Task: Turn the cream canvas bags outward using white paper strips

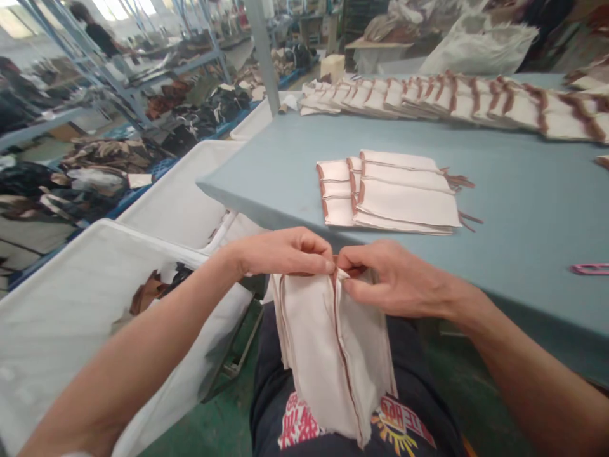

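My left hand [285, 252] and my right hand [390, 279] both pinch the top edge of a cream cloth piece [328, 355] with brown stitched seams. The cloth hangs down over my lap, in front of the table's near edge. The fingertips of both hands meet at the middle seam. A short stack of similar folded cream pieces [390, 193] with brown edging lies on the grey-blue table [523, 209] just beyond my hands.
A long overlapping row of the same pieces [451, 98] runs along the table's far side. A pink tool [590, 269] lies at the right edge. White fabric bins [71, 317] stand to my left, with shelves of dark goods behind. A person stands far back left.
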A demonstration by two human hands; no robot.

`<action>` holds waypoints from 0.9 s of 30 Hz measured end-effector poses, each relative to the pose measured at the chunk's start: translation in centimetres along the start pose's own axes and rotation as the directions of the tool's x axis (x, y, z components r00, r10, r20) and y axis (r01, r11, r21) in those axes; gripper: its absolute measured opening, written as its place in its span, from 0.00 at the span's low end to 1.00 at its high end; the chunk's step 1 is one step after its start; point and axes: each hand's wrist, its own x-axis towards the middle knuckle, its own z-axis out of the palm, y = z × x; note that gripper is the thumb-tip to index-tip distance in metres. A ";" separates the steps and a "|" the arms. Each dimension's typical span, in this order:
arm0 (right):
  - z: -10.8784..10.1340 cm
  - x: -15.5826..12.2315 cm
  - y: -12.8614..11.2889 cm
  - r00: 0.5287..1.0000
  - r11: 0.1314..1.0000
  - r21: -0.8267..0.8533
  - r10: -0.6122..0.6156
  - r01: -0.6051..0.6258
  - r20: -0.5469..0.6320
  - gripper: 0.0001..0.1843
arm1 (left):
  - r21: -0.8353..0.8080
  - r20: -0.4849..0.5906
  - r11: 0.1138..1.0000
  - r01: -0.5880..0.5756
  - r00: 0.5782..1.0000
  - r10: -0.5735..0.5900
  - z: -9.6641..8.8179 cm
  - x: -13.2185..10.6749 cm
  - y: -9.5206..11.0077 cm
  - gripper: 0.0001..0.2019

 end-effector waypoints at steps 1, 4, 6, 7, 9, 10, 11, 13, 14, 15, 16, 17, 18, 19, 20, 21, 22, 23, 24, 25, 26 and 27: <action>-0.3 0.0 0.1 0.999 0.999 0.031 0.018 -0.019 0.026 0.05 | 0.005 0.052 1.000 0.022 0.998 -0.023 -0.4 0.3 0.7 0.13; -1.4 -0.3 0.1 0.995 0.992 0.094 0.071 -0.078 0.075 0.05 | 0.006 0.131 0.998 0.056 0.990 -0.056 -0.8 1.2 2.4 0.13; -2.0 -0.7 -0.1 0.993 0.990 0.100 0.089 -0.096 0.076 0.06 | -0.002 0.147 0.999 0.053 0.988 -0.052 -0.5 1.7 3.2 0.13; -2.3 -0.9 -0.2 0.993 0.990 0.096 0.093 -0.099 0.066 0.06 | -0.009 0.145 0.999 0.048 0.988 -0.046 -0.3 1.8 3.5 0.13; -2.9 -1.4 -0.5 0.995 0.992 0.086 0.092 -0.096 0.040 0.06 | -0.022 0.138 0.999 0.031 0.990 -0.027 0.1 2.0 4.1 0.14; -3.2 -1.6 -0.6 0.995 0.992 0.077 0.093 -0.095 0.026 0.06 | -0.029 0.134 0.999 0.021 0.991 -0.017 0.3 2.0 4.4 0.14; -3.5 -1.7 -0.8 0.995 0.993 0.064 0.096 -0.096 0.014 0.06 | -0.037 0.130 0.999 0.010 0.991 -0.005 0.5 1.9 4.7 0.14; -4.1 -2.0 -1.2 0.996 0.995 0.031 0.093 -0.093 -0.004 0.07 | -0.064 0.118 0.998 -0.017 0.993 0.024 0.8 1.7 5.3 0.15; -4.4 -2.1 -1.5 0.996 0.996 0.011 0.088 -0.088 -0.012 0.07 | -0.080 0.106 0.996 -0.029 0.994 0.037 1.0 1.6 5.6 0.15; -4.7 -2.1 -1.7 0.997 0.997 -0.010 0.081 -0.081 -0.021 0.07 | -0.096 0.089 0.995 -0.040 0.995 0.048 1.2 1.4 6.0 0.15; -5.0 -2.2 -2.0 0.997 0.997 -0.030 0.071 -0.072 -0.029 0.07 | -0.109 0.073 0.993 -0.050 0.996 0.058 1.3 1.2 6.3 0.15; -5.3 -2.2 -2.3 0.998 0.997 -0.047 0.061 -0.063 -0.035 0.07 | -0.117 0.064 0.991 -0.058 0.996 0.066 1.5 1.0 6.6 0.15; -5.5 -2.2 -2.6 0.998 0.996 -0.063 0.052 -0.055 -0.040 0.07 | -0.119 0.060 0.991 -0.064 0.996 0.071 1.6 0.8 6.8 0.15; -5.6 -2.2 -3.0 0.998 0.996 -0.076 0.045 -0.048 -0.042 0.07 | -0.114 0.058 0.991 -0.068 0.995 0.075 1.7 0.6 6.9 0.15; -5.7 -2.2 -3.3 0.998 0.995 -0.087 0.038 -0.042 -0.040 0.07 | -0.101 0.058 0.992 -0.075 0.995 0.081 1.7 0.4 7.0 0.15; -5.7 -2.2 -3.7 0.999 0.995 -0.094 0.033 -0.036 -0.038 0.06 | -0.082 0.061 0.993 -0.084 0.994 0.089 1.7 0.1 7.0 0.15; -5.7 -2.2 -4.0 0.999 0.995 -0.099 0.028 -0.032 -0.036 0.06 | -0.057 0.061 0.993 -0.099 0.993 0.103 1.7 -0.1 6.8 0.15; -5.6 -2.3 -4.3 0.999 0.994 -0.102 0.026 -0.029 -0.035 0.06 | -0.030 0.056 0.992 -0.120 0.991 0.122 1.7 -0.4 6.6 0.14; -5.4 -2.4 -4.7 0.999 0.994 -0.104 0.025 -0.028 -0.034 0.05 | -0.003 0.050 0.990 -0.144 0.988 0.144 1.7 -0.7 6.4 0.14; -5.3 -2.5 -5.0 0.999 0.994 -0.105 0.023 -0.026 -0.031 0.05 | 0.019 0.044 0.985 -0.170 0.985 0.169 1.7 -1.0 6.1 0.14; -5.1 -2.5 -5.3 0.999 0.994 -0.108 0.023 -0.026 -0.028 0.04 | 0.035 0.038 0.980 -0.193 0.981 0.192 1.7 -1.3 5.8 0.14; -4.9 -2.6 -5.5 0.999 0.993 -0.113 0.023 -0.025 -0.025 0.04 | 0.053 0.034 0.976 -0.212 0.977 0.211 1.8 -1.7 5.5 0.14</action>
